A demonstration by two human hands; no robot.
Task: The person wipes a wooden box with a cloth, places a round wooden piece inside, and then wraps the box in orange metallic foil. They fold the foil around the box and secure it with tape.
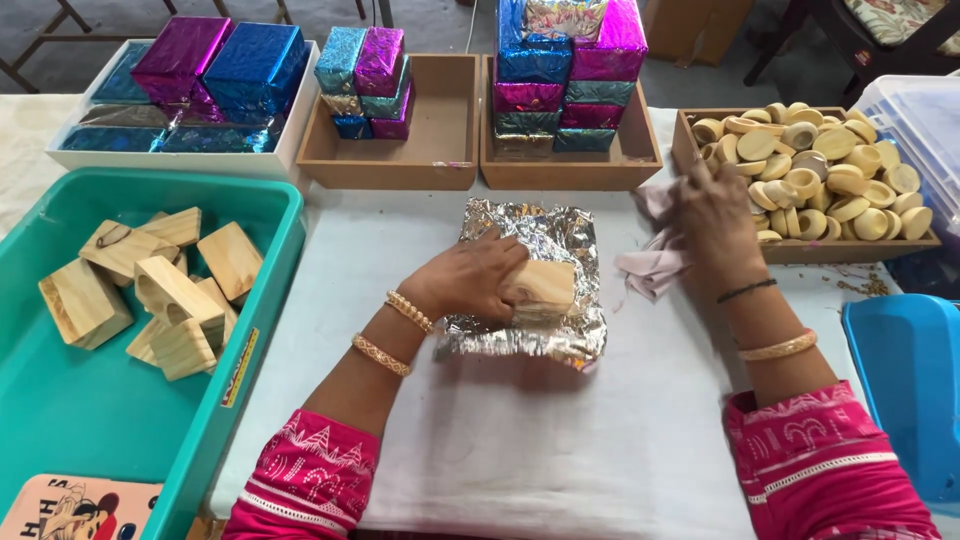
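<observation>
A: What is seen from the head view?

B: A wooden block (540, 285) is gripped by the left hand (468, 280) and pressed onto a crumpled sheet of silver foil (530, 335), which is spread on the white table (520, 440).

A: And the right hand (712, 222)?

B: It is closed on a pale cloth (650, 262), just beside the tray of wooden rings (820, 170).

A: What is placed around?

B: At the left, more blocks are held in a teal tub (100, 420). At the far edge, foil-wrapped blocks are stacked in a white tray (290, 140) and two brown trays (440, 150). A blue bin (905, 390) is seen at the right.
</observation>
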